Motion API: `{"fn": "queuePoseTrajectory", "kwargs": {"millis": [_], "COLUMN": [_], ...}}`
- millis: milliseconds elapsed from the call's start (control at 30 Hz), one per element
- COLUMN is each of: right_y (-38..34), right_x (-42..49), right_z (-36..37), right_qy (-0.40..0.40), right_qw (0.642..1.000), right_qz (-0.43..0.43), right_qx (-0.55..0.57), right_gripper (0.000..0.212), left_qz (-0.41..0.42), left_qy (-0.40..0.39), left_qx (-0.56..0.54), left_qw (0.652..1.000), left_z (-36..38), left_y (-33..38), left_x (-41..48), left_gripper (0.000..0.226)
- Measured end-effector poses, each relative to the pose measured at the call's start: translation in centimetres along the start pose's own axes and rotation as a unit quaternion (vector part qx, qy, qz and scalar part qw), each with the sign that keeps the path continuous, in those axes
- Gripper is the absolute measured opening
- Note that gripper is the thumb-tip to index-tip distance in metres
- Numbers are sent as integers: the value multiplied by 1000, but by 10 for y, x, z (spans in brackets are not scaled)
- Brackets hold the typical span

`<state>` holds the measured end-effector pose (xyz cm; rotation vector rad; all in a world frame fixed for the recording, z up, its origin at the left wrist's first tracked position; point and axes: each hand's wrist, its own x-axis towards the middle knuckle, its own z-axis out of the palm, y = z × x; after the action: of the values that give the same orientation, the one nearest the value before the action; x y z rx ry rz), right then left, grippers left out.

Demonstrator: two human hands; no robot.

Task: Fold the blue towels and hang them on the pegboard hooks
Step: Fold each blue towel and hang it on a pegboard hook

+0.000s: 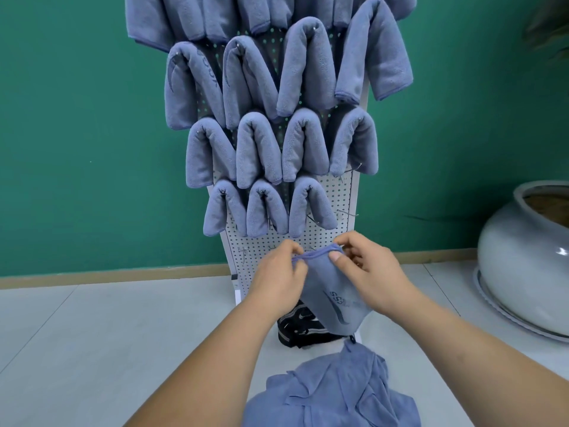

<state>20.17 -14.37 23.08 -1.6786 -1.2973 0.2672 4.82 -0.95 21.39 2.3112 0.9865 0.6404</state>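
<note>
Fingers point(292, 251) first: pinched on the stitched top hem of a soft blue microfibre towel with a dark printed logo point(337, 300). Thumbs and fingertips of the left hand point(277, 274) and the right hand point(371, 269) close together on that edge, none spread. Held in the air, low before the white perforated metal pegboard point(323, 241) and just under its bare lower holes, with the cloth hanging below in a loose, partly doubled sheet.

Judged as the folding step, with hanging not yet begun. To do it well:

- Slide the two pinches apart along the hem until taut, then match corner to corner for flush edges before doubling over.
- Keep the grip on the hem, not the slack middle; likely to slip and sag, being soft pile.
- Fold down to a narrow band like the folded blue towels draped on the hooks point(311, 208), each bent over its peg in an arch.
- Aim next for the bare thin wire hook point(348, 213) at the right end of the lowest filled row, just beside the last hung towel.
- Centre the band there for even halves and no one-sided drag.

Below, on the pale grey floor point(92, 349), a crumpled heap of more blue towels point(332, 396): probably a fair share of the task left, though the upper rows look full. Mind the hanging tail, close above that heap and the dark striped object point(300, 329) at the board's foot.
</note>
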Motion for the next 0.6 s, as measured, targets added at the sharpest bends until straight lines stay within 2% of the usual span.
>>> {"fn": "queuePoseTrajectory", "kwargs": {"millis": [100, 167, 400, 533, 600], "right_y": [-5, -5, -1, -4, -5], "right_x": [0, 0, 1, 0, -1], "right_z": [6, 9, 3, -3, -8], "right_qy": [-12, -11, -12, -60, -108], "right_qw": [1000, 999, 993, 976, 974], "right_qz": [-17, -8, 56, 127, 116], "right_qx": [23, 44, 107, 166, 161], "right_gripper": [10, 12, 9, 20, 27], "left_qz": [73, 83, 111, 169, 193], "left_qy": [-42, -50, -30, -1, 19], "left_qx": [-132, -161, -94, -35, -38], "left_qw": [988, 982, 989, 985, 980], "left_z": [-4, -4, -4, -8, -11], "left_y": [16, 22, 20, 21, 21], "left_x": [-6, -9, -9, -9, -9], "left_gripper": [22, 21, 12, 11, 10]}}
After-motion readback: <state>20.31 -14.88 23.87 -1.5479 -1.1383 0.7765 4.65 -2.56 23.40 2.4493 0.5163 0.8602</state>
